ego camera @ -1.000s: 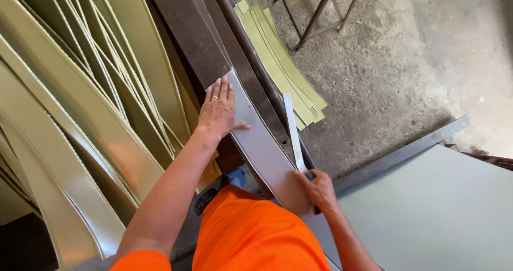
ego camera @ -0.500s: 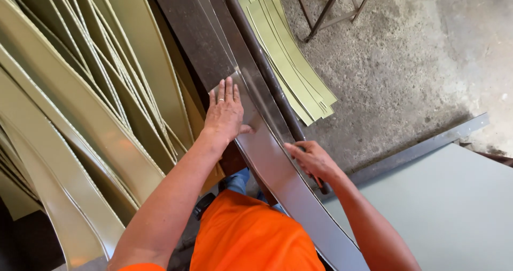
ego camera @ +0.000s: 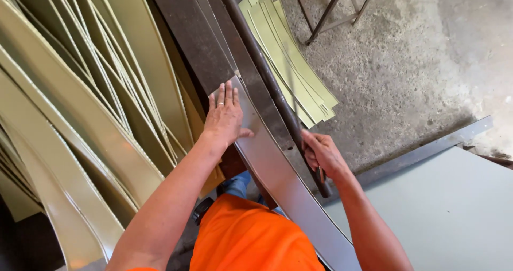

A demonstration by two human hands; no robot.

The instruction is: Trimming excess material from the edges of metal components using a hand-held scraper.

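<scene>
I'm seeing the big fan of curved olive-green metal strips (ego camera: 80,121) leaning and filling the whole left side. The pale grey flat sheet panel (ego camera: 454,217) is lying at near right, over the rough concrete floor (ego camera: 406,73). The dark steel shear bed (ego camera: 192,41) is running from far centre toward me, with its long dark round lever bar (ego camera: 256,63) lying along its right edge.

The long shiny grey sheet-metal strip (ego camera: 288,191) is lying on that bed, running near to far between my two hands. My left hand (ego camera: 224,119) is pressing flat, fingers spread, on the strip's far end. My right hand (ego camera: 320,153) is closing around the lever bar's near end, gripping it.

Step in hand, as I judge it: holding the strip in place at the blade while taking the lever. The next move is likely calling for a steady strip and fingers kept off the cutting edge.

No containers showing; the cut yellow-green narrow strips (ego camera: 288,52) are just stacking loose on the floor, far right of the bar.
</scene>
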